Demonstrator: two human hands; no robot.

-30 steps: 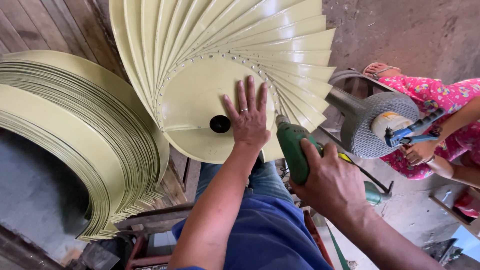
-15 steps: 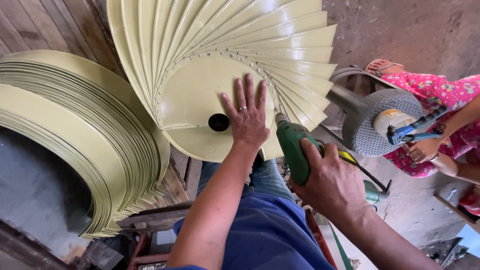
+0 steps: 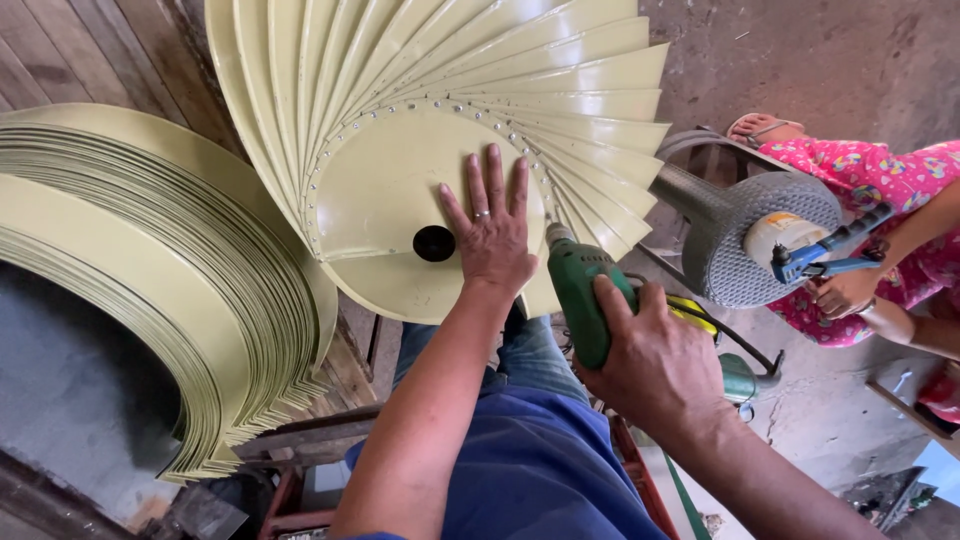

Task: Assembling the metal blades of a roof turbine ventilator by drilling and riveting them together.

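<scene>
Pale-green metal: a round disc (image 3: 400, 215) with a dark centre hole (image 3: 434, 243), curved blades (image 3: 560, 75) fanning out from its rim, fixed along a ring of small fasteners.
Left hand (image 3: 492, 235): spread flat, palm pressed on the disc just right of the hole; it grips nothing.
Right hand (image 3: 650, 365): clenched around a green power drill (image 3: 580, 295), its tip at the disc's rim, right next to the left hand.
Doing it well: I judge the drill should stay square to the sheet, the palm firm, fingers clear of the bit.
Stack: more curved green blades (image 3: 190, 270) nested at the left, on wooden boards (image 3: 90, 50).
Nearby: another person in a pink floral garment (image 3: 880, 190) holds a blue tool (image 3: 825, 258) beside a grey mesh fan cage (image 3: 745, 235).
Containers: none that I can make out.
</scene>
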